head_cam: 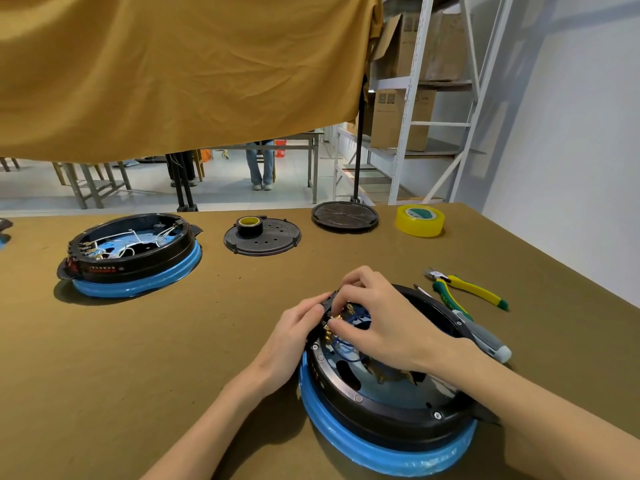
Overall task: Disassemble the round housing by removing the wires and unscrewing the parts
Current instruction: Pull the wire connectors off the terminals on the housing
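Observation:
A round black housing (381, 415) with a blue base ring lies open side up on the table in front of me. Blue wires (346, 349) and brass terminals (327, 337) show inside its far-left rim. My left hand (298, 336) grips the outside of that rim at a black terminal block. My right hand (377, 317) reaches over the housing and pinches a brass terminal with curled fingers. Much of the inside is hidden under my right hand and forearm.
A second black-and-blue housing (131, 258) with white wires sits far left. Two black round covers (263, 237) (344, 216) lie at the back, one bearing a small tape roll (248, 225). Yellow tape (420, 220), yellow-green pliers (467, 289) and a grey screwdriver (485, 337) lie right.

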A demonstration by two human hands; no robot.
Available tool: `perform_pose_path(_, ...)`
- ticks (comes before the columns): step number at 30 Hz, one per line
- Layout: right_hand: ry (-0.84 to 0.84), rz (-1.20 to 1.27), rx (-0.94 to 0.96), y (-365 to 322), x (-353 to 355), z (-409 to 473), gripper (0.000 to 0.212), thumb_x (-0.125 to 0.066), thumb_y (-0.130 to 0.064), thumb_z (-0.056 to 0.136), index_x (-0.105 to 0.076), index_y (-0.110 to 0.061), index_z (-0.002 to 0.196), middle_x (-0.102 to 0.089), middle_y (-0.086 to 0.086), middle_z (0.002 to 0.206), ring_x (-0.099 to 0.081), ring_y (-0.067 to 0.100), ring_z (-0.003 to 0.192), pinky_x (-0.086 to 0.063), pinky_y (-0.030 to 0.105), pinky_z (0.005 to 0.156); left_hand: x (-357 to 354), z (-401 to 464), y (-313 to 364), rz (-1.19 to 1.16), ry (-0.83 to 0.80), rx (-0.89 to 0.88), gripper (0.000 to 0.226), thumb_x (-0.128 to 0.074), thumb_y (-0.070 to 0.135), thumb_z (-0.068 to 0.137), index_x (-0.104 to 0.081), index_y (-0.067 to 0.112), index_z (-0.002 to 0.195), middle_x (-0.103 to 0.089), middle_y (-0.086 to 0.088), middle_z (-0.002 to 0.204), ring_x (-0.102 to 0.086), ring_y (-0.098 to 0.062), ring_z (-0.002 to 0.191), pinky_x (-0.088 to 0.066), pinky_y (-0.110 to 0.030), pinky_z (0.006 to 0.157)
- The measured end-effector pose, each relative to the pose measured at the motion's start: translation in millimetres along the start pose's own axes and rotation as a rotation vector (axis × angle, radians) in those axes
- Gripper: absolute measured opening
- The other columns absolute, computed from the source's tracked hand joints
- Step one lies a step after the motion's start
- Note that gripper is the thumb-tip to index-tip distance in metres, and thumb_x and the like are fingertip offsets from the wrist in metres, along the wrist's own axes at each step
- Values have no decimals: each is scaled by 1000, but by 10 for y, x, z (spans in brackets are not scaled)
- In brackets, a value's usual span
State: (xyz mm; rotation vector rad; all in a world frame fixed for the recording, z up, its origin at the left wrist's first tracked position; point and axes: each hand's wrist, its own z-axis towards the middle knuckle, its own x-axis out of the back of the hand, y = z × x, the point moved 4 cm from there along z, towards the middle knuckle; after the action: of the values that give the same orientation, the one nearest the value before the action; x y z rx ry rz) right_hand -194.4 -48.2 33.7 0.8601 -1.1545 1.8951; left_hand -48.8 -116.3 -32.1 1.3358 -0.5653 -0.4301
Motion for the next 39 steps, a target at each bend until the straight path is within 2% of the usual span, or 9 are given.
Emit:
perform_pose_path(3, -76, -50, 7, -36, -47, -8, 15, -70, -43, 92, -72, -29, 90, -48, -10, 111, -43, 6, 104, -40, 24, 92, 9, 13, -14, 9, 19, 18, 51, -41, 48, 97, -55, 28, 142, -66, 7, 135, -61, -6, 126, -45, -36, 112)
perform_pose_path(13, -102, -2, 2, -10, -109, -21, 14, -67, -32, 97, -65, -25, 85, -45, -9, 111, -45, 5, 105, -40, 19, 92, 26, -9, -70, 290, 47, -24, 50, -30, 56, 99, -42, 47, 147, -47, 34, 141, -36, 20, 133, -28, -22, 117)
perform_pose_path(17, -102, 64, -36, 52, -82, -56, 14, -67, -33, 97, -66, -23, 87, -47, -10, 110, -50, 4, 105, -42, 20, 92, 24, -4, -57, 271, 47, -45, 53, -30, 55, 100, -46, 41, 149, -53, 26, 142, -43, 11, 134, -33, -32, 119)
perform_pose_path(21, 68, 140, -67, 161, 156, -89, 12, -71, -29, 94, -67, -24, 84, -55, -8, 105, -57, 7, 101, -42, 15, 88, 35, 32, -19, 147, 49, -58, 51, -39, 45, 100, -54, 28, 146, -64, 10, 137, -58, -7, 128, -45, -44, 112)
perform_pose_path(26, 398, 146, -107, 401, 573, -14, 7, -70, -18, 94, -70, -16, 88, -65, -4, 89, -61, 10, 86, -46, 18, 77, 148, 102, -28, 81, 110, -68, 47, -43, 38, 98, -63, 25, 138, -71, 8, 129, -66, -12, 121, -49, -46, 108)
perform_pose_path(30, 536, 177, -256, 788, 810, 80, 8, -65, -21, 98, -67, -16, 92, -64, -5, 82, -55, -1, 73, -42, 9, 67, 270, 133, -77, 42, 158, -72, 43, -46, 35, 97, -69, 21, 132, -74, 3, 124, -68, -18, 118, -49, -51, 107)
perform_pose_path(32, 517, 142, -340, 997, 824, 101, 8, -64, -21, 99, -66, -17, 92, -64, -5, 84, -56, -1, 74, -41, 10, 66, 313, 148, -111, 13, 168, -68, 36, -47, 26, 103, -70, 19, 130, -75, -1, 123, -69, -21, 117, -49, -54, 106)
perform_pose_path(35, 321, 12, -422, 1252, 639, 127, 9, -64, -24, 99, -67, -16, 98, -68, -1, 93, -62, 13, 85, -48, 23, 73, 354, 182, -152, -10, 165, -52, 35, -42, 13, 108, -71, 16, 127, -76, -5, 122, -70, -25, 115, -48, -57, 106)
perform_pose_path(39, 167, -93, -429, 1439, 355, 201, 14, -65, -27, 98, -70, -15, 101, -70, 0, 99, -63, 16, 92, -53, 34, 83, 389, 216, -129, 18, 147, -64, 36, -50, 29, 97, -74, 22, 122, -76, -2, 119, -71, -22, 112, -50, -52, 104)
